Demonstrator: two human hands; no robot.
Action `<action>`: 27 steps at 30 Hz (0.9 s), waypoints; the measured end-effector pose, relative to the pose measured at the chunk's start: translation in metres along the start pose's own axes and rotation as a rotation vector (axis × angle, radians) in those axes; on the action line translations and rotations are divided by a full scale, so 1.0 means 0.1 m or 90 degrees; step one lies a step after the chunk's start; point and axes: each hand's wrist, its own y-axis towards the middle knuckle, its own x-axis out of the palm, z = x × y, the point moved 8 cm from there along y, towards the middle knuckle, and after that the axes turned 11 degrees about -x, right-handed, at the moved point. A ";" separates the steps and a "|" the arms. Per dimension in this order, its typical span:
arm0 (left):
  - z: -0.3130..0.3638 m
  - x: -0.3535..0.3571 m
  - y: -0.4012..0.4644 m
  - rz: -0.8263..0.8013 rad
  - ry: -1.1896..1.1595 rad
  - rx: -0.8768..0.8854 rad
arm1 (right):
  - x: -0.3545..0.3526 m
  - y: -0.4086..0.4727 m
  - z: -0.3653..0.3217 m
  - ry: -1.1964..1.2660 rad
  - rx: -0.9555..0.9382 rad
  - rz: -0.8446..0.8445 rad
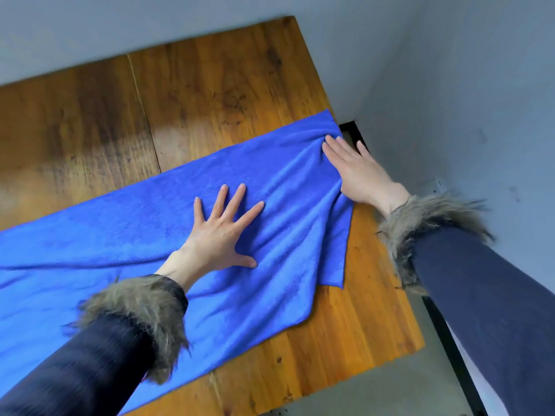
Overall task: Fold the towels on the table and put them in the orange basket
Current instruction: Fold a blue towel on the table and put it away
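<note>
Wooden table, plank top, worn dark patches. Blue towel lies spread flat across it, wrinkled at right end, near corner turned under.

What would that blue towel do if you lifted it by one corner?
The towel would probably hang limp: it ripples into soft folds near the right hand. It looks light, since those folds are thin. Pushed, it would likely bunch rather than slide whole, as creases gather beside the left hand on the table.
</note>
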 end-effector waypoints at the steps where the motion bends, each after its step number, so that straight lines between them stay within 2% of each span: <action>1: 0.00 -0.01 0.01 -0.003 -0.004 0.001 | -0.02 -0.01 0.01 0.010 0.007 0.014; 4: 0.03 -0.04 -0.02 -0.001 -0.035 -0.010 | -0.03 -0.24 -0.10 0.085 0.063 0.145; 6: 0.11 -0.07 -0.11 0.042 -0.086 -0.013 | 0.07 -0.57 -0.31 0.140 0.104 0.256; 8: 0.26 -0.06 -0.25 0.098 -0.127 0.009 | 0.26 -0.95 -0.56 0.164 0.150 0.305; 10: 0.40 0.06 -0.38 0.120 -0.136 0.027 | 0.48 -1.26 -0.83 0.162 0.163 0.292; 13: 0.49 0.25 -0.47 0.091 -0.103 0.020 | 0.77 -1.50 -1.10 0.116 0.109 0.196; 17: 0.45 0.27 -0.45 0.081 -0.047 0.031 | 0.88 -1.60 -0.96 0.041 0.053 0.128; 24: 0.53 0.25 -0.44 0.071 -0.020 0.025 | 0.86 -2.00 -0.43 0.000 0.113 0.110; 27: 0.65 0.22 -0.41 0.084 -0.037 0.025 | 0.80 -2.04 -0.35 0.007 0.152 0.138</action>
